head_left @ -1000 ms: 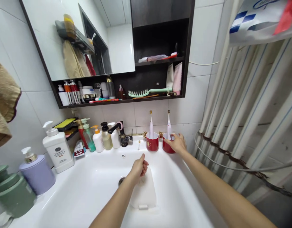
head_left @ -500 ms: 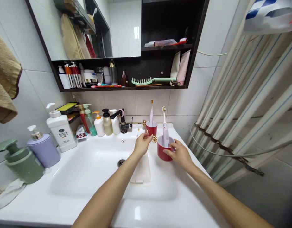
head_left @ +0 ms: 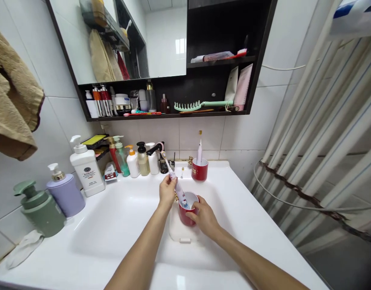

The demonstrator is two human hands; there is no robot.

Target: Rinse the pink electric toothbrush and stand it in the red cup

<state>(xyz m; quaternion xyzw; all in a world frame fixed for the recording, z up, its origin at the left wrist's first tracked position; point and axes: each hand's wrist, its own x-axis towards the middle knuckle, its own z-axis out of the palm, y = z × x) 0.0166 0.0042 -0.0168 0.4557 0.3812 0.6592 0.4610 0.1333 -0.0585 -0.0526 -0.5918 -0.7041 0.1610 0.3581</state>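
My right hand (head_left: pixel 205 217) grips a red cup (head_left: pixel 187 216) from its right side, over the sink near a pale tray-like piece (head_left: pixel 176 233). Inside that cup leans a pinkish-white electric toothbrush (head_left: pixel 178 189), its head tilted up to the left. My left hand (head_left: pixel 167 192) is closed around the toothbrush's upper part, just above the cup's rim. A small gold bow-like ornament shows on the cup's left side, partly behind my left hand. Behind them, a second red cup (head_left: pixel 199 171) stands on the sink's back ledge with another electric toothbrush (head_left: pixel 199 151) upright in it.
A black faucet (head_left: pixel 157 149) rises at the back of the white sink (head_left: pixel 113 225). Several pump bottles line the left and back, among them a purple one (head_left: pixel 66 195) and a green one (head_left: pixel 42 213). A dark mirror cabinet (head_left: pixel 137 117) hangs above; white pipes (head_left: pixel 312 133) run at right.
The nearer red cup has come off the right counter and moved left over the sink in my right hand. My left hand has taken hold of its toothbrush, which now tilts left.
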